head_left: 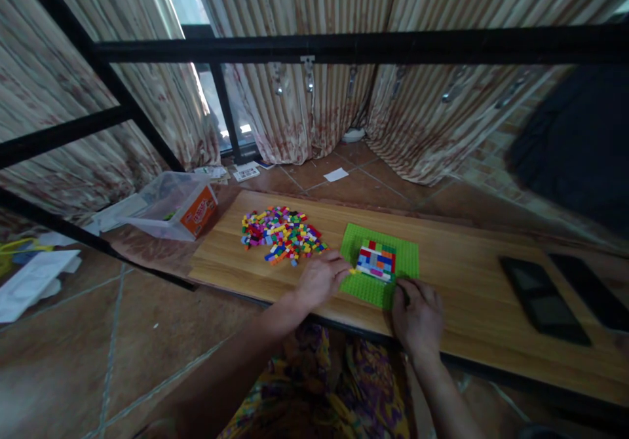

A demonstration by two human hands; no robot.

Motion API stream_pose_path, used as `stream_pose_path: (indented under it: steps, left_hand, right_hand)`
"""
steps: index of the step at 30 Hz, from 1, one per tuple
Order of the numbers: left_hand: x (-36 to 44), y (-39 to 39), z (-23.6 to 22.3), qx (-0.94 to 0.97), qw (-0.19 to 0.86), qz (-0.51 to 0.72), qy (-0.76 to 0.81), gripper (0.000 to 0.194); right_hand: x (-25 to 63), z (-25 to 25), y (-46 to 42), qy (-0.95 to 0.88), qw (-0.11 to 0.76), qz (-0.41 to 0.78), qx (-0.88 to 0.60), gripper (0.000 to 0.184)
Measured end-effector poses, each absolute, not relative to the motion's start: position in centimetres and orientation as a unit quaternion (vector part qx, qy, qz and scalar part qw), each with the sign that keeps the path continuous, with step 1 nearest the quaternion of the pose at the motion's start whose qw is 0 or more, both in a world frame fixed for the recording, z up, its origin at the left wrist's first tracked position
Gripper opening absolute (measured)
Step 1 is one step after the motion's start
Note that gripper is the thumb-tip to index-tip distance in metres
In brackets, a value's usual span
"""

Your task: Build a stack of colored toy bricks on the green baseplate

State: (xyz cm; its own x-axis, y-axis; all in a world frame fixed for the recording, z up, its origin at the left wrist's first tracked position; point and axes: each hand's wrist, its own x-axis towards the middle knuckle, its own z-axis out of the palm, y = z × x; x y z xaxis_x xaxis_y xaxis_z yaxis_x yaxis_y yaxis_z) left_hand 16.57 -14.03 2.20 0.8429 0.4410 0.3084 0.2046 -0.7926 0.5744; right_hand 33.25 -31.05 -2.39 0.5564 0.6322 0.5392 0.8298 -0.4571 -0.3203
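Observation:
A green baseplate [405, 252] lies on a low wooden board [462, 275], with a block of multicoloured small bricks [376, 260] built on its middle. My left hand [322, 278] rests at the plate's left edge, fingers pinched on a small yellow brick right beside the built block. My right hand [417, 314] sits at the plate's near edge, fingers curled down on the plate's rim. A loose pile of several coloured bricks [281, 234] lies on the board to the left of my left hand.
Two dark phones or tablets [543, 300] lie on the board's right part. A clear plastic tub [170, 206] with an orange label lies on the tiled floor at the left. A black metal frame [344, 46] crosses overhead, with curtains behind it.

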Motion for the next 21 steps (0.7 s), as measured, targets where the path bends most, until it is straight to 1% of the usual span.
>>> stream_pose_path:
  steps: [5,10,14,18,19,21]
  left_hand:
    - [19.8,-14.6,1.1,0.918,0.284,0.233,0.150,0.021]
    - [20.9,-14.7,1.0,0.917,0.282,0.242,0.147,0.021]
    - [21.2,-14.6,1.2,0.918,0.282,0.237,0.150,0.016]
    - [21.2,-14.6,1.2,0.916,0.284,0.228,0.167,0.012]
    - [21.2,-14.7,1.2,0.915,0.285,0.229,0.173,0.014]
    - [21.2,-14.8,1.0,0.909,0.292,0.235,0.183,0.022]
  right_hand:
    - [33.1,-2.1,-31.0,-0.432,0.285,-0.153,-0.842,0.032]
    - [33.0,-2.1,-30.9,-0.434,0.284,-0.153,-0.841,0.032]
    - [33.1,-2.3,-31.0,-0.428,0.292,-0.140,-0.844,0.033]
    - [33.2,-2.0,-31.1,-0.402,0.339,-0.105,-0.844,0.035]
    - [33.1,-1.7,-31.0,-0.387,0.357,-0.097,-0.845,0.036]
    - [33.0,-0.9,-30.6,-0.355,0.388,-0.088,-0.846,0.040]
